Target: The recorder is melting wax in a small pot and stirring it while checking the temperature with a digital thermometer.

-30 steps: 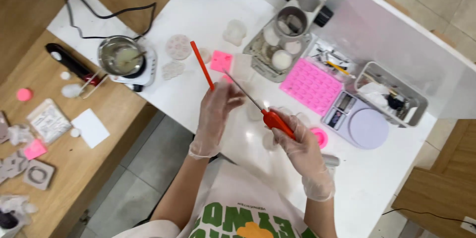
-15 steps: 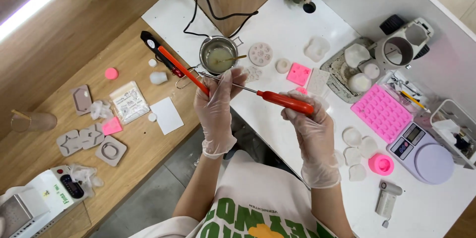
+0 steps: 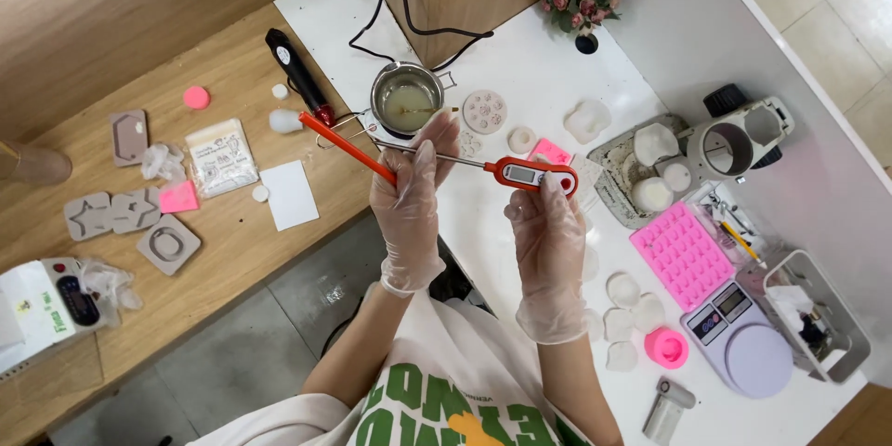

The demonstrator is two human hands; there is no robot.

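Right hand (image 3: 548, 223) pinches the red thermometer (image 3: 530, 174); left hand (image 3: 409, 190) grips its orange sleeve (image 3: 346, 147)

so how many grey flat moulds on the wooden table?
4. One sits far up the wooden table, a star-shaped one and its neighbour lie side by side, and one lies nearer. Others may lie outside the picture.

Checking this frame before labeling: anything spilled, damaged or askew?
Nothing spilled or broken that I can see. The metal pot stands upright with its liquid inside. The left hand holds a red sleeve; the right hand holds a red probe thermometer. Moulds lie scattered loosely over the white table, but none looks damaged.
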